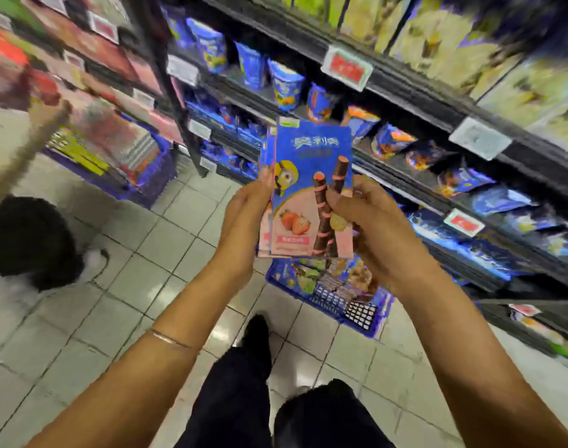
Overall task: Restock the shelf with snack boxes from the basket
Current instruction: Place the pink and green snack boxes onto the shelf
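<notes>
Between your hands, mid-aisle: your left hand [244, 218] grips the left edge of the snack boxes [311, 163], and your right hand [370, 221] curls its fingers over the right edge. The small stack stands upright, long axis vertical, strawberry front facing you. Both forearms reach forward. The blue basket [366, 315] sits on the floor below, beside the shelf [405, 92].

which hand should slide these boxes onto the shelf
Right, probably. The right hand grips the boxes on the side nearest the shelf; the left hand holds their far edge, toward the aisle.
</notes>
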A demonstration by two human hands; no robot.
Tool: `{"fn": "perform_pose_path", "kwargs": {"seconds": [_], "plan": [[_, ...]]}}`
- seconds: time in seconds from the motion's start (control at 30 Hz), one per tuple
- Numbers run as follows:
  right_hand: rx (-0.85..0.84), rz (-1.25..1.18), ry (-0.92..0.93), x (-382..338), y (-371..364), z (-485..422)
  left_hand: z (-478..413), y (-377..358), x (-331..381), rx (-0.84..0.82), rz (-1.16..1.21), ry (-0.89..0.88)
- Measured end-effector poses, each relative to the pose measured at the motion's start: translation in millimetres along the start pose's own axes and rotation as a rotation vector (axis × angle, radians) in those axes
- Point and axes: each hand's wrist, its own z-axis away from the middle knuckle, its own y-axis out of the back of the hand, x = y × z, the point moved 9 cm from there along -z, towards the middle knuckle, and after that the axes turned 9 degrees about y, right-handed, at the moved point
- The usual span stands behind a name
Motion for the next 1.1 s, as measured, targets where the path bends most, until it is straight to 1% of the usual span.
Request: {"fn": "perform_pose_path", "kwargs": {"seconds": [0.13, 0.23, 0.4, 0.6, 0.67, 0.77, 0.87, 1.0, 1.07, 1.1], "plan": [[-0.056, 0.063, 0.151, -95, -44, 10, 43, 1, 89, -0.026, 0.001, -0.111], [-0.089, 0.125, 0.244, -151, -67, 16, 62, 5, 147, 0.016, -0.024, -0.206], [-0.096, 0.068, 0.4, -230, -94, 15, 90, -6, 242, 0.022, -0.069, -0.418], [-0.108, 0.03, 0.554, -314, -116, -2, 106, -24, 342, -0.043, -0.051, -0.617], [-0.124, 0.034, 0.596, -340, -123, -14, 104, -30, 369, -0.077, -0.06, -0.634], [-0.109, 0.068, 0.641, -377, -134, -34, 90, -34, 414, -0.108, -0.075, -0.708], [-0.087, 0.11, 0.68, -409, -144, -63, 67, -34, 459, -0.121, -0.109, -0.742], [-0.1, 0.114, 0.726, -444, -159, -104, 44, -40, 518, -0.198, -0.175, -0.832], [-0.109, 0.129, 0.757, -459, -165, -123, 35, -39, 543, -0.181, -0.207, -0.856], [-0.115, 0.142, 0.767, -466, -168, -131, 29, -33, 554, -0.138, -0.219, -0.855]]}}
